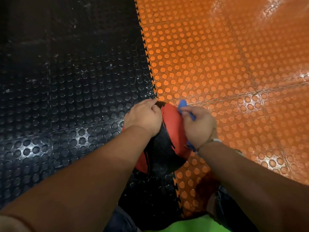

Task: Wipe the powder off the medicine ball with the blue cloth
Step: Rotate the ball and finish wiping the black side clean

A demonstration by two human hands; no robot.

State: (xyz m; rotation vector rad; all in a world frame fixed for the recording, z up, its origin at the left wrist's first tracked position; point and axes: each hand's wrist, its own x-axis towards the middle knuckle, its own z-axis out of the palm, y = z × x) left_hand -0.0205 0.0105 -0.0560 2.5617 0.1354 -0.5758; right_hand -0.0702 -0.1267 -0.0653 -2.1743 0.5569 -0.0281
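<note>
A red and black medicine ball sits on the floor where the black and orange mats meet. My left hand lies over its upper left side, fingers curved against the surface. On the ball's upper right side, my right hand grips the blue cloth. One end of the cloth sticks out above the fingers, and another bit shows below the wrist. I cannot make out any powder on the ball.
The studded black mat covers the left of the floor. The studded orange mat covers the right, and the two join along a toothed seam. My knees in dark trousers are at the bottom, above a green strip.
</note>
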